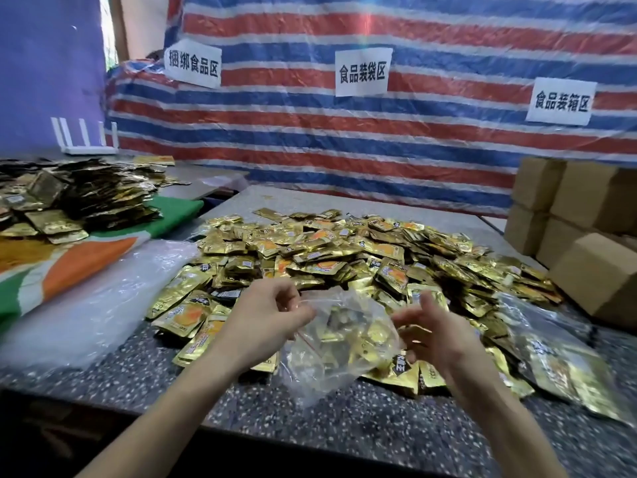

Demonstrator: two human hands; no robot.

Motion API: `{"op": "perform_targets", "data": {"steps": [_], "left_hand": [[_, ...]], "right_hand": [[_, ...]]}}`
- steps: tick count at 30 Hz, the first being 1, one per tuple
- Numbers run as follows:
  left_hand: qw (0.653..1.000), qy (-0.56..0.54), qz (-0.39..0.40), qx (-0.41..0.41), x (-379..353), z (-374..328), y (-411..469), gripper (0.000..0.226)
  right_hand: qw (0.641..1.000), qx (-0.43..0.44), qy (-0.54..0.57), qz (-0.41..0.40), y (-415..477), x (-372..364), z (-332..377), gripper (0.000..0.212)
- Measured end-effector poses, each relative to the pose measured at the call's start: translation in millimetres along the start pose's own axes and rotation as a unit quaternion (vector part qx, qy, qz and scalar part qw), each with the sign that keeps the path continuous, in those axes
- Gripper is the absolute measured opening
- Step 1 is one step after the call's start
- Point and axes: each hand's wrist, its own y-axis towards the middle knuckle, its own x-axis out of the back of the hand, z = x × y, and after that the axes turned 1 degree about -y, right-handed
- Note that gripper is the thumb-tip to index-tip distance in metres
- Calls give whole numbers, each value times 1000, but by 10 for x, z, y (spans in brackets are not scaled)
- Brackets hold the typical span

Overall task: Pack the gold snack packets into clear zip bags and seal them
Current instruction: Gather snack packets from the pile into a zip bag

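Note:
A big heap of gold snack packets point(344, 250) covers the middle of the speckled table point(344, 422). In front of it I hold a clear zip bag point(344, 343) above the table, with several gold packets inside. My left hand point(272, 315) pinches the bag's top edge at its left end. My right hand point(431, 329) is at the bag's right side, fingers loosely curled and blurred; whether it grips the bag is unclear. Filled clear bags point(558, 353) of gold packets lie to the right.
Brown cardboard boxes point(586, 229) are stacked at the right edge. A sheet of clear plastic point(86, 298) lies at the left over a green, orange and white cloth point(69, 263). A second pile of dark gold packets point(76, 198) sits far left. A striped tarp with paper signs hangs behind.

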Motion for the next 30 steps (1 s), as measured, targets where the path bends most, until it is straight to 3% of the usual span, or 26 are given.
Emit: {"op": "perform_targets", "data": {"steps": [2, 3, 6, 8, 13, 15, 19, 23, 25, 28, 30], "left_hand": [[999, -32, 8, 11, 41, -29, 13, 23], [999, -45, 10, 14, 55, -42, 22, 22], [995, -98, 16, 27, 49, -79, 54, 20], [995, -100, 12, 23, 22, -95, 81, 23], [998, -52, 22, -7, -46, -125, 116, 27], [999, -38, 28, -8, -42, -124, 131, 27], [997, -49, 38, 35, -22, -101, 185, 20], [993, -59, 60, 82, -25, -92, 270, 10], [993, -42, 73, 88, -44, -87, 299, 9], [992, -17, 93, 84, -102, -68, 338, 10], [990, -16, 107, 90, -149, -56, 362, 11]], "right_hand": [[990, 22, -108, -86, 151, 86, -127, 33], [971, 22, -224, -77, 207, 109, -206, 25], [863, -39, -500, 55, 340, 45, -542, 91], [835, -59, -545, 50, 387, -69, -676, 103], [830, -33, -556, -35, 411, -252, -787, 79], [851, -7, -523, -59, 381, -248, -763, 64], [933, 76, -326, -133, 370, -135, -564, 24], [959, 79, -134, -236, 381, 87, -224, 23], [962, 84, 18, -258, 350, 199, 19, 27], [949, 108, 250, -157, 207, 336, 370, 39], [948, 117, 291, -46, 120, 360, 515, 41]]}}
